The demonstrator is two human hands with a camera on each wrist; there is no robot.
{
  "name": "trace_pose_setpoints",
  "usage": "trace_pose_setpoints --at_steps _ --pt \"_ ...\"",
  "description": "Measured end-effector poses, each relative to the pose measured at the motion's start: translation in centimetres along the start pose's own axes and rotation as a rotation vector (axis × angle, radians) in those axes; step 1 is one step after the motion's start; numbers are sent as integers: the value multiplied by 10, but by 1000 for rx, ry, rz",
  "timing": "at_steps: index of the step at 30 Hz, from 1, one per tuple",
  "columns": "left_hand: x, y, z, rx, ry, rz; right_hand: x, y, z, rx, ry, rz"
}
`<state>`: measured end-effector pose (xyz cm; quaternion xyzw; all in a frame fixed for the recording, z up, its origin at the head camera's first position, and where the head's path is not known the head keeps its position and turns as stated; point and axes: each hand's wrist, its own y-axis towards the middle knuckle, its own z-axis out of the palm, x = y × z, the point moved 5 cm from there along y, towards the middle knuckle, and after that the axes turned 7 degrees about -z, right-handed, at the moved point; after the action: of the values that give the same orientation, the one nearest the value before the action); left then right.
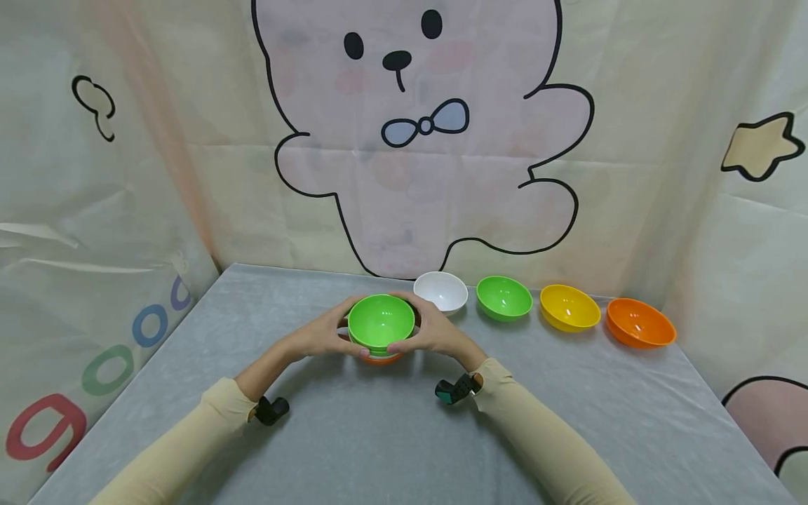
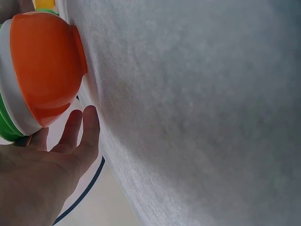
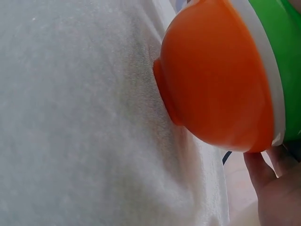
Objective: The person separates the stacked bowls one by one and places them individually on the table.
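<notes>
A bright green bowl (image 1: 381,321) tops a nested stack in front of me, its open side up. Beneath it come a white bowl (image 3: 263,56) and, lowest, an orange bowl (image 2: 47,61) whose foot is close over the grey cloth. My left hand (image 1: 325,331) grips the stack's left side, thumb at the front and fingers round behind. From the right, my right hand (image 1: 437,330) holds it the same way, its thumb near the front of the green bowl. In the left wrist view, some fingers reach beyond the bowls.
Behind and right of the stack stands a row of single bowls: white (image 1: 441,292), green (image 1: 504,298), yellow (image 1: 570,308) and orange (image 1: 640,323). They sit on the grey cloth-covered table (image 1: 379,442). A printed curtain (image 1: 631,210) hangs along its back and sides.
</notes>
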<state>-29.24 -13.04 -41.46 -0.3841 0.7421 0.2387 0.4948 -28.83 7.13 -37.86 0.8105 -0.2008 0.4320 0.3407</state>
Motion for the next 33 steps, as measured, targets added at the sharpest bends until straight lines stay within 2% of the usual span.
trace_pose_setpoints --at_steps 9,17,19,25,33 --pt "1 2 0 1 3 -3 -1 1 -3 -22 -9 -64" --pt "1 1 1 3 -8 -13 7 0 -8 -46 -36 -65" --pt "1 1 1 0 -11 -23 10 -1 -11 -59 -44 -78" --pt "2 1 0 -13 -11 -26 -5 -4 -25 -98 -51 -115" --pt "0 -1 0 -10 10 -35 -4 -15 -42 -116 27 -147"
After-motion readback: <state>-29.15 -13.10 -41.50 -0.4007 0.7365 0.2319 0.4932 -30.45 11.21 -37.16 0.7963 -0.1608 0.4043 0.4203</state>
